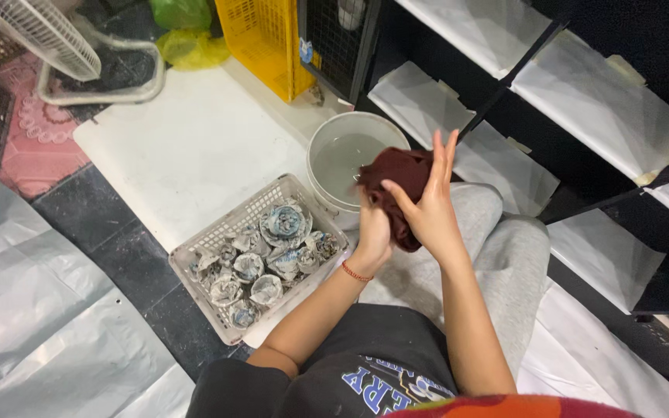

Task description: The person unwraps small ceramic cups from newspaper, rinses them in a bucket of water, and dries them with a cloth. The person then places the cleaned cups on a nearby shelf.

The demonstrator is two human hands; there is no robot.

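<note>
1. Together, both hands press a dark maroon cloth over the lap: left hand closed beneath it, right hand flat against it, fingers straight.
2. Just beyond sits a white bucket of cloudy water.
3. Left, a grey basket holds what look like paper-wrapped bundles.
4. Farther off: yellow crate, white fan, paper-lined black shelves, dark tiled floor.

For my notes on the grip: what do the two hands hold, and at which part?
Both hold a dark red cloth: the left hand from beneath, the right hand pressed flat against its side, fingers straight.
</note>
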